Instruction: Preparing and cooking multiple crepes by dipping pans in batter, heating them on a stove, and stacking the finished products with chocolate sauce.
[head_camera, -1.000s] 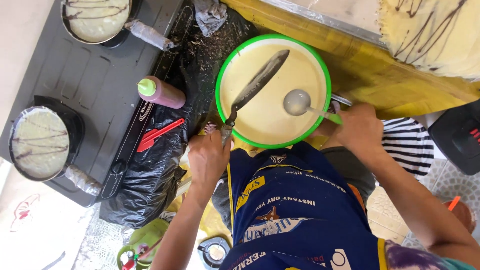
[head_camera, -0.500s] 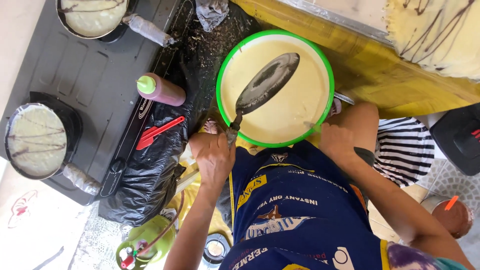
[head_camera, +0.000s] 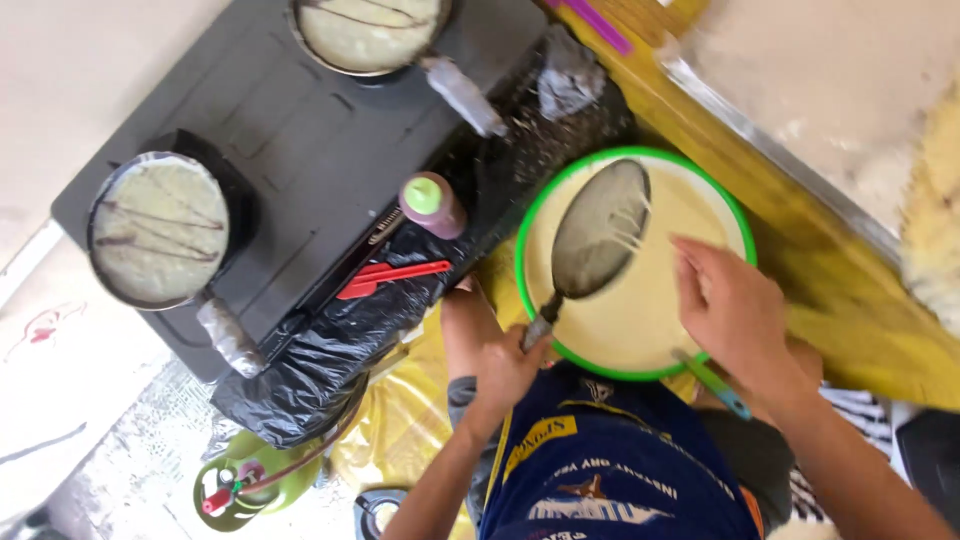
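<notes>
Head view, looking straight down. The left hand (head_camera: 505, 370) was clamped on the handle of a small round dark frying pan (head_camera: 598, 230), which was tilted on edge over a wide green-rimmed plastic basin of pale yellow batter (head_camera: 640, 330). Thin strands of batter ran from the pan's coated face into the basin. The right hand (head_camera: 735, 310) hovered over the basin's near-right side, fingers loosely curled; whether it gripped anything could not be told. A green-handled ladle (head_camera: 712, 385) leaned at the basin's near rim, just below that hand.

To the left stood a black two-burner stove (head_camera: 300, 140) bearing two more pans: a round pan of pale batter with dark streaks (head_camera: 160, 230) on the near burner, and another batter-filled pan (head_camera: 368, 30) on the far one. A pink squeeze bottle with a green cap (head_camera: 432, 203) and a red spatula (head_camera: 390, 278) lay on crumpled black plastic sheeting (head_camera: 320, 370) between stove and basin. A green gas cylinder (head_camera: 240, 485) stood on the floor below.

Judgement on doing this step well: hold the pan steeply over the middle of the basin until the dripping thins, so that only an even film stays on the face; keep the grip low on the handle, and the rim clear of the basin edge so nothing spills on the yellow wooden bench (head_camera: 850, 300).
</notes>
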